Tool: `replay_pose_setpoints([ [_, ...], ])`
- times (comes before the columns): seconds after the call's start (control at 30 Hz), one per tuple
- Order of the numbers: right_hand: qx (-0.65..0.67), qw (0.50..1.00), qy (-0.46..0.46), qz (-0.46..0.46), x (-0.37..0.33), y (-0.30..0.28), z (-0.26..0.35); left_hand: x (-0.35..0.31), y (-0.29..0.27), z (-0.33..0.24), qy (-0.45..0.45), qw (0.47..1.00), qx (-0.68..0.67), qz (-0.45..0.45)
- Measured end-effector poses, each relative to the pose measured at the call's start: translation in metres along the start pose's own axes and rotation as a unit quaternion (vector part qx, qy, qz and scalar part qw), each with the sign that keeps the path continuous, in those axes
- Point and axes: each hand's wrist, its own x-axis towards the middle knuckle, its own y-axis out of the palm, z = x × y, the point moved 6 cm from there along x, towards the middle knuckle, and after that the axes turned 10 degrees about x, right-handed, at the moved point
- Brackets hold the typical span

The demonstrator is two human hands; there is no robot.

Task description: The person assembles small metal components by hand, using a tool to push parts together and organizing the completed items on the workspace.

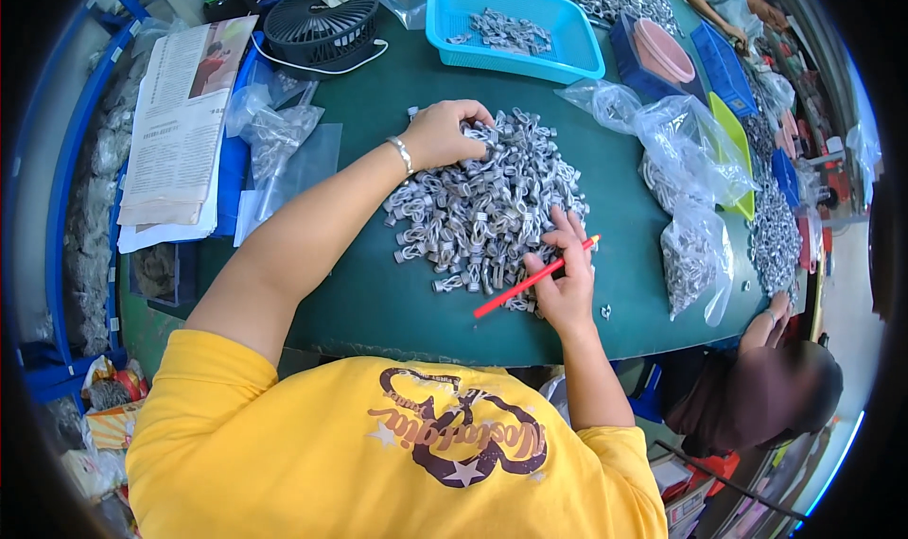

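Observation:
A heap of small grey looped pieces (482, 203) lies on the green tabletop in front of me. My left hand (447, 134), with a bracelet at the wrist, reaches to the far left of the heap. Its thumb and fingers curl around some of these pieces at the edge. On the right side of the heap, my right hand (569, 274) holds a red pencil (515, 291) slanting between thumb and fingers. Its fingertips rest against the nearby pieces.
A light blue basket (515, 64) with more grey pieces stands beyond the heap. Filled clear bags (695, 255) lie right. A black fan (320, 26) and newspapers (180, 123) are left. One person (757, 397) sits near right; another person (728, 5) works at far right.

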Motion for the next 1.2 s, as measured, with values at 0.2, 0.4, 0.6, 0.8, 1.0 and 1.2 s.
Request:
replay_pose_setpoints([
  [0.2, 0.019, 0.998, -0.040, -0.052, 0.003, 0.001, 0.004, -0.054, -0.002, -0.027, 0.087, 0.974, -0.205, -0.032],
  [0.4, 0.015, 0.988, -0.135, -0.067, 0.012, -0.002, 0.019, -0.112, 0.015, -0.079, 0.259, 0.956, 0.047, -0.126],
  [0.6, 0.159, 0.970, -0.042, -0.177, 0.004, -0.022, 0.006, -0.140, 0.020, -0.084, 0.283, 0.947, 0.104, -0.109],
  [0.8, 0.579, 0.784, 0.214, -0.069, -0.010, 0.015, 0.020, -0.164, 0.007, -0.094, 0.203, 0.957, 0.029, -0.204],
  [1.0, 0.605, 0.766, 0.217, 0.012, -0.022, 0.034, 0.035, -0.179, 0.007, -0.082, 0.140, 0.963, -0.110, -0.204],
  [1.2, 0.608, 0.757, 0.238, 0.025, -0.034, 0.046, 0.039, -0.198, 0.014, -0.066, 0.091, 0.969, -0.159, -0.164],
])
